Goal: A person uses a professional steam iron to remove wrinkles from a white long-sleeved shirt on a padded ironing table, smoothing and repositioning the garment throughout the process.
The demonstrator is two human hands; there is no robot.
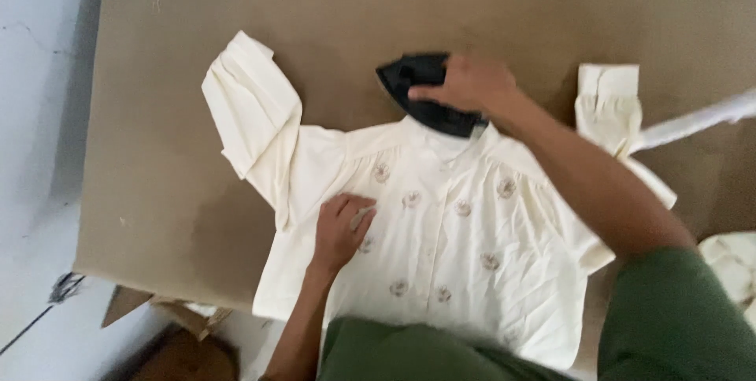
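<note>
The right hand (466,83) is curled shut over the top of the iron (429,93), with the fingers (429,91) wrapped round its handle; the iron is black and its pointed end aims away to the left of those fingers, while its wide end sits just under the wrist on the collar (449,143) of the shirt (457,247); the left hand (340,227) lies flat and open, holding nothing, with its fingertips (358,209) pressed on the chest of the shirt, just beside a small flower (411,200) sewn there; more little flowers dot the cloth to the right of those fingers and down toward the person; the shirt is cream, spread front side up, with one puffy sleeve (250,105) folded out up and to the left of the left hand, and the other sleeve (608,105) lying out past the right arm; under it all is a brown table (157,152); a white cord (693,121) runs off to the right, past the far sleeve; it looks like the step in hand is pressing the collar flat while the other hand keeps the cloth from sliding; the next move would need the iron to glide slowly along the cloth, and the flat hand should stay well apart from the hot plate and pull the wrinkles smooth.
</note>
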